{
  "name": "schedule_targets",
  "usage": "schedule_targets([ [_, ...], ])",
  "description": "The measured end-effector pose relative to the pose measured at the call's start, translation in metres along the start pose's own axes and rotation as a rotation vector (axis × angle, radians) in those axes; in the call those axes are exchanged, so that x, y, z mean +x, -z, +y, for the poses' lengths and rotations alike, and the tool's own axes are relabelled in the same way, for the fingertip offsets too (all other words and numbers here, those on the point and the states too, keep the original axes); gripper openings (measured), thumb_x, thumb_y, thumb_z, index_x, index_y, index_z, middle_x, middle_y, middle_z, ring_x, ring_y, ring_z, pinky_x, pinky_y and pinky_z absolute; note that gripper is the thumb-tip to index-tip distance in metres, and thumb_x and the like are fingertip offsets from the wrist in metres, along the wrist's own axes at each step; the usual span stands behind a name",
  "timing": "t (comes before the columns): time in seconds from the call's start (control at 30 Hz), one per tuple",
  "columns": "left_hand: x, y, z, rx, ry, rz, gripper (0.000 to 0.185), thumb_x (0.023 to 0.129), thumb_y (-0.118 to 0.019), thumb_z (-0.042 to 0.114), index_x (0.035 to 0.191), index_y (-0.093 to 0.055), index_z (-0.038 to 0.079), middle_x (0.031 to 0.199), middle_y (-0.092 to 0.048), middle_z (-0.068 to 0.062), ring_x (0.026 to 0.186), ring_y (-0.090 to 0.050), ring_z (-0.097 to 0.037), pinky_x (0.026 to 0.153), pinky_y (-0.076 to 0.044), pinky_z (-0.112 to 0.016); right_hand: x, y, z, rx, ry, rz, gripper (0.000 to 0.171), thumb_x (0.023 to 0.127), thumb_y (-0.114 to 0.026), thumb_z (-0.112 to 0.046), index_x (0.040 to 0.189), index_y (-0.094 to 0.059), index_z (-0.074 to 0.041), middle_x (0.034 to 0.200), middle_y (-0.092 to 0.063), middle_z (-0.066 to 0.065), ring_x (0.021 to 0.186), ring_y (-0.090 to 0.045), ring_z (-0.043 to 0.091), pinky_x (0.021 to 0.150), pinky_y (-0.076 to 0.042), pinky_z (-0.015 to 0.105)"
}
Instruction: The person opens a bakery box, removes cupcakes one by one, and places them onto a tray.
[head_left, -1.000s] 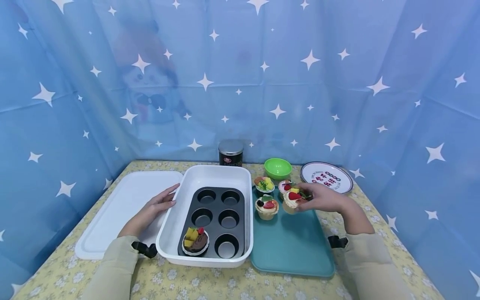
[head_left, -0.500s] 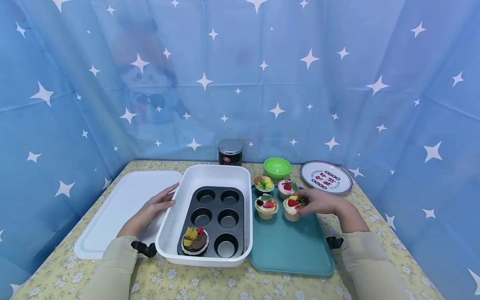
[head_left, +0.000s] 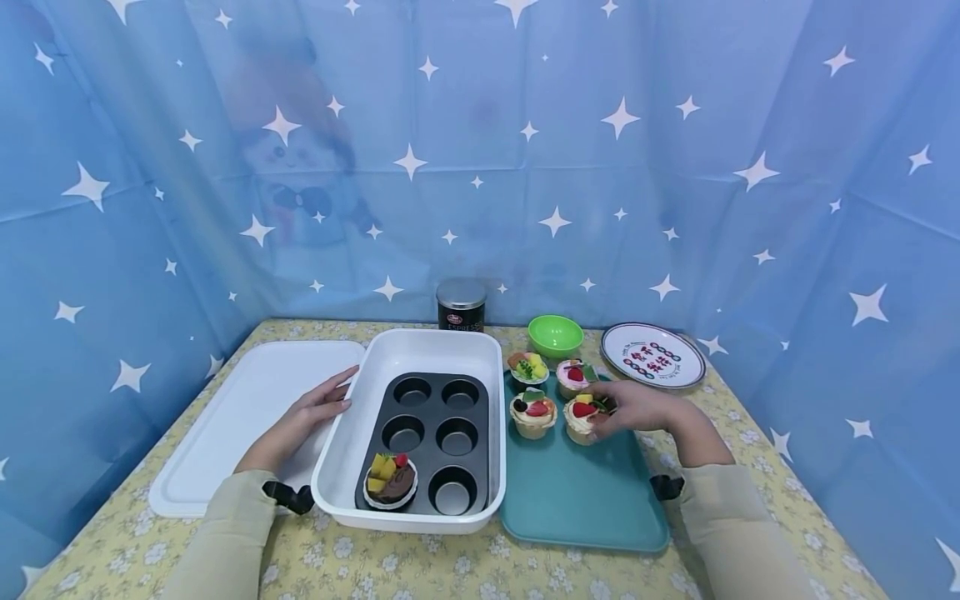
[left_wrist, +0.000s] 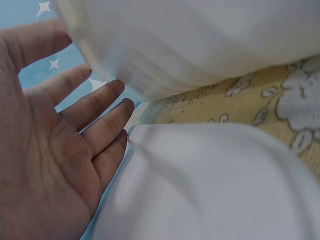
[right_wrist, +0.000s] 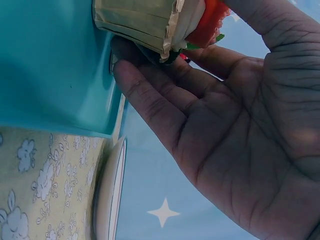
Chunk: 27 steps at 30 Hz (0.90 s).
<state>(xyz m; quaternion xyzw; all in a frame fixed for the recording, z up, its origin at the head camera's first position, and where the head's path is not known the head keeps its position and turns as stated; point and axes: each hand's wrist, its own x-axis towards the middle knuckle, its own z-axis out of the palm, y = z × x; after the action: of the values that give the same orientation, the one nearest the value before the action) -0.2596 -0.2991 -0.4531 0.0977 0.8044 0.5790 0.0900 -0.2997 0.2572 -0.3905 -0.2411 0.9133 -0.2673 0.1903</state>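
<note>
My right hand (head_left: 633, 408) curls its thumb and fingers around a cream cupcake (head_left: 579, 423) topped with strawberry and yellow fruit. Its base meets the teal tray (head_left: 592, 500), as the right wrist view shows. Just left of it stands another cream cupcake (head_left: 532, 417); behind are a pink-topped cupcake (head_left: 572, 379) and a fruit-topped one (head_left: 527, 371). With extended fingers, my left hand (head_left: 303, 421) rests against the outer left wall of a deep white basin (head_left: 408, 523). Inside lies a dark muffin pan (head_left: 430, 454), a chocolate cupcake (head_left: 392, 483) sitting in its front left cup.
A white tray lid (head_left: 225, 433) lies flat at the left, beneath my left hand. Along the back stand a black coffee tin (head_left: 461, 308), a green bowl (head_left: 556, 335) and a patterned white plate (head_left: 678, 379). A blue star-print curtain surrounds the table.
My right hand has lowered the strawberry cupcake and brought it slightly toward me onto the teal tray, uncovering the pink-topped cupcake behind. The left hand stays at the basin's side.
</note>
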Motion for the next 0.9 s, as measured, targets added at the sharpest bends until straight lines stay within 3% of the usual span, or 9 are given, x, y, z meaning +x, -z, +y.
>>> schedule_targets([
  [0.4,0.0004,0.0006,-0.0016,-0.003,-0.002,-0.004,0.063,0.103,-0.055,0.033,0.16,-0.027,0.035,0.163,-0.03,-0.01,0.147,-0.031,-0.037,0.115,-0.024,-0.063,-0.004,0.0019,-0.0017,-0.003,-0.015,-0.001,0.083,0.084,-0.082,-0.04,0.15,-0.046,-0.004,0.143,-0.049,0.023,0.13,-0.048,0.04,0.1,-0.046,0.056],
  [0.6,-0.0015,0.0001,-0.0006,-0.015,0.014,0.004,0.062,0.103,-0.056,0.034,0.159,-0.029,0.037,0.162,-0.032,-0.008,0.146,-0.033,-0.036,0.114,-0.027,-0.062,-0.0054,0.0018,-0.0034,-0.003,0.0,-0.005,0.083,0.086,-0.08,-0.041,0.15,-0.045,-0.003,0.144,-0.047,0.028,0.131,-0.047,0.044,0.1,-0.046,0.057],
  [0.9,-0.0015,-0.0002,0.0,-0.019,0.004,0.001,0.062,0.103,-0.055,0.033,0.159,-0.029,0.037,0.163,-0.031,-0.009,0.147,-0.032,-0.037,0.115,-0.024,-0.063,-0.0054,0.003,-0.0023,0.017,-0.004,-0.002,0.078,0.086,-0.08,-0.04,0.149,-0.048,-0.005,0.143,-0.05,0.022,0.129,-0.05,0.04,0.099,-0.047,0.054],
])
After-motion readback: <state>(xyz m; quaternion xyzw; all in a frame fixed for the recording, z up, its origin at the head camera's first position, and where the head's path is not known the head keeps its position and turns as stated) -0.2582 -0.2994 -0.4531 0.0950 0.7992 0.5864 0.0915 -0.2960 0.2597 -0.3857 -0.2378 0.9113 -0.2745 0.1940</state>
